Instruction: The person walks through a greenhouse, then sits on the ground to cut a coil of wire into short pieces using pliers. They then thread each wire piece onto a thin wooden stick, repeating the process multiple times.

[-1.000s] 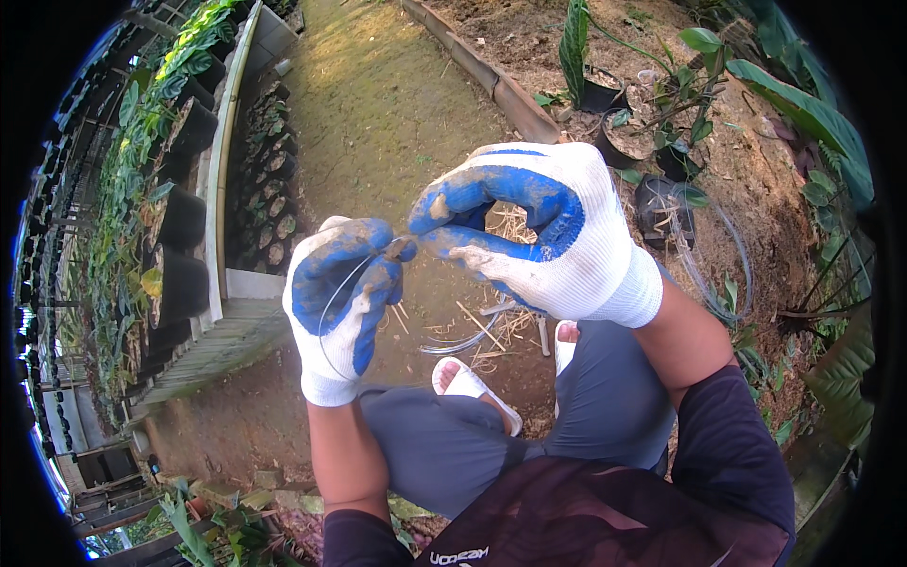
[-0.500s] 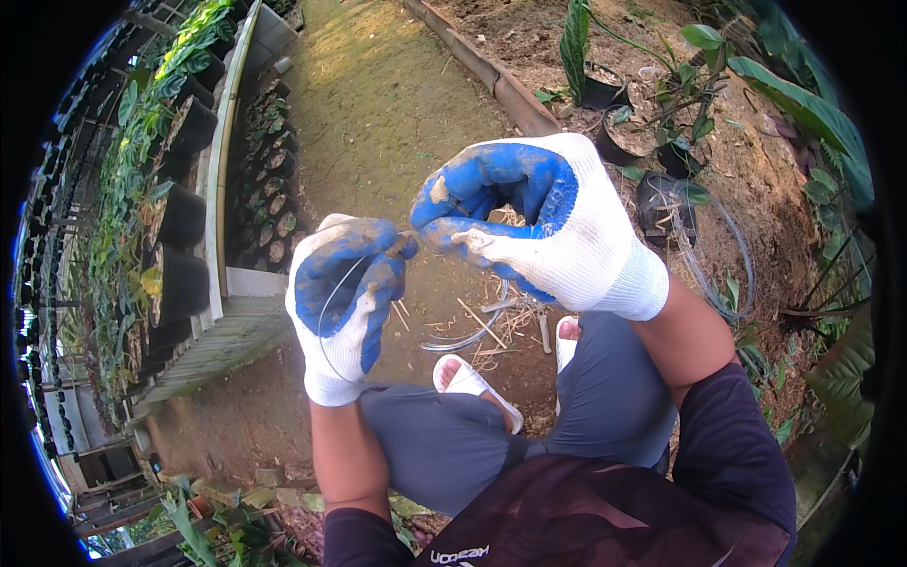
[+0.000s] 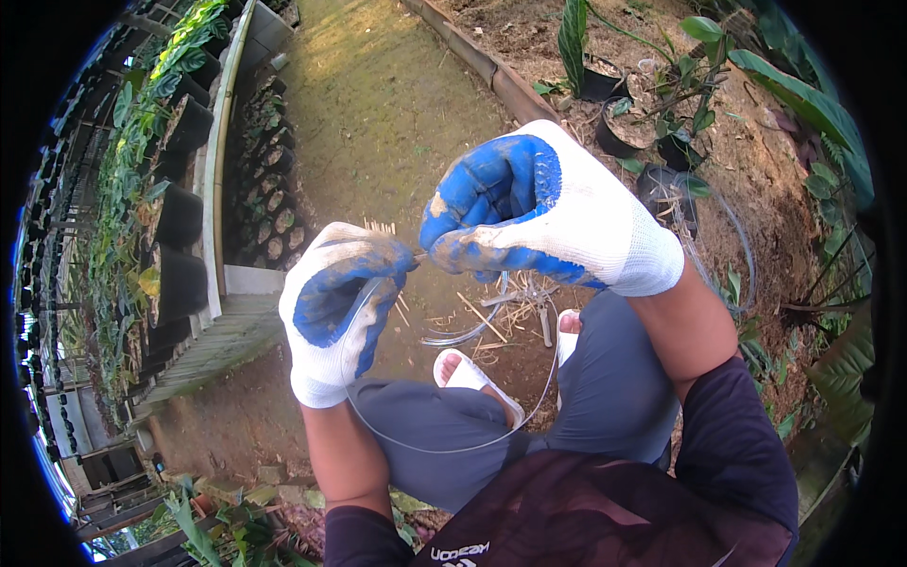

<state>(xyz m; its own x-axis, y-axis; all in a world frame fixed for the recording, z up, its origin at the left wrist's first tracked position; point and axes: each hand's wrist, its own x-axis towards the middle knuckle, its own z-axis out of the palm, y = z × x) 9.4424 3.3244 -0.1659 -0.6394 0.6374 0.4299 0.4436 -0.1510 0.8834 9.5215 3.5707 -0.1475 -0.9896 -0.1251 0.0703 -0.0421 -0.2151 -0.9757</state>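
Observation:
My left hand (image 3: 342,307), in a white glove with a dirty blue palm, is closed in a pinch on a thin clear line (image 3: 444,451). The line crosses the palm, then hangs in a wide loop over my lap and rises toward my right hand. My right hand (image 3: 529,213), gloved alike, is closed with thumb and fingertips pressed together, touching or almost touching the left fingertips. A tiny brownish bit shows where the fingertips meet; what the right fingers hold is too small to make out.
On the ground by my white sandals (image 3: 479,383) lie cut straw-like bits (image 3: 518,295) and clear strips (image 3: 455,338). Black potted plants (image 3: 179,217) line a raised bench at left. More black pots (image 3: 619,132) and a coil of clear line (image 3: 746,241) sit at right.
The line's slack has dropped from beside my left wrist into a wide loop over my lap. My right hand has tilted and lowered slightly; both hands stay pinched close together.

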